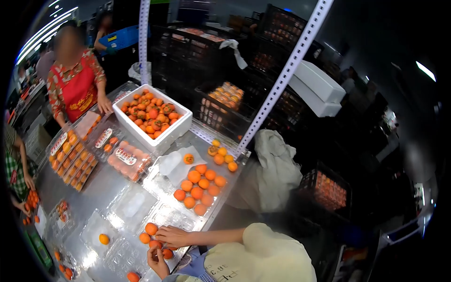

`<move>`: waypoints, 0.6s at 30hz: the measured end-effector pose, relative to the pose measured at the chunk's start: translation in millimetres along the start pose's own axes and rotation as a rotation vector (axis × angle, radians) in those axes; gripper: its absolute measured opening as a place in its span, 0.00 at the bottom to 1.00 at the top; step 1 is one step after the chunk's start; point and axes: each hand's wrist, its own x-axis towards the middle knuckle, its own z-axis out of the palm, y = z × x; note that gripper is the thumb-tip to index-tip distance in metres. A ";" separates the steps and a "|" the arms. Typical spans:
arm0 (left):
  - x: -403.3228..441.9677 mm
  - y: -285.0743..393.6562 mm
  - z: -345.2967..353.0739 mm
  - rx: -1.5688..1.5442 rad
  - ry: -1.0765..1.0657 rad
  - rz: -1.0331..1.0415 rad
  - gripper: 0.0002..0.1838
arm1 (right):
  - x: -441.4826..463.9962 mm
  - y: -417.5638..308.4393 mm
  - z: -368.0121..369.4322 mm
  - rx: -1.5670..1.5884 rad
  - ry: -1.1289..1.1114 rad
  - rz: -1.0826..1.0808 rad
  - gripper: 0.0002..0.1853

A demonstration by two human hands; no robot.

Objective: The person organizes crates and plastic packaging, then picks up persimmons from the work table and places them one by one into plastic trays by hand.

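My right hand [173, 236] reaches in from the right, its fingers curved over an orange fruit [155, 244] at the bottom centre. From below, my left hand [159, 264] has its fingers bent against the same fruit. One more fruit [167, 254] lies between my hands, and two others [151, 229] [144, 238] sit just above. An empty clear plastic tray [123, 256] lies left of my hands. Farther right on the metal table [75, 207] is a group of loose orange fruits [197, 193].
A white foam box [186, 123] full of fruit stands at the back, beside packed clear boxes [129, 160]. A person in a red apron [77, 91] stands across the table; another person's hands [28, 183] are at far left. A perforated metal post [286, 70] rises at the right edge.
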 end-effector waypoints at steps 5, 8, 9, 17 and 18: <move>-0.4 -2.9 -1.9 -0.009 -0.051 -0.012 0.11 | 1.3 4.9 6.1 -0.053 0.073 0.036 0.18; -0.7 -4.5 -2.7 -0.016 -0.065 -0.010 0.11 | 6.2 2.1 7.1 -0.136 0.048 0.084 0.11; -0.9 -4.7 -3.2 -0.017 -0.070 -0.006 0.11 | 7.5 1.6 8.5 -0.165 0.034 0.108 0.10; 1.3 -12.7 -4.8 -0.024 -0.057 0.020 0.11 | 12.4 1.4 15.8 -0.211 -0.003 0.167 0.11; 1.4 -12.8 -4.7 -0.024 -0.054 0.024 0.11 | 13.3 1.2 12.8 -0.203 -0.001 0.153 0.12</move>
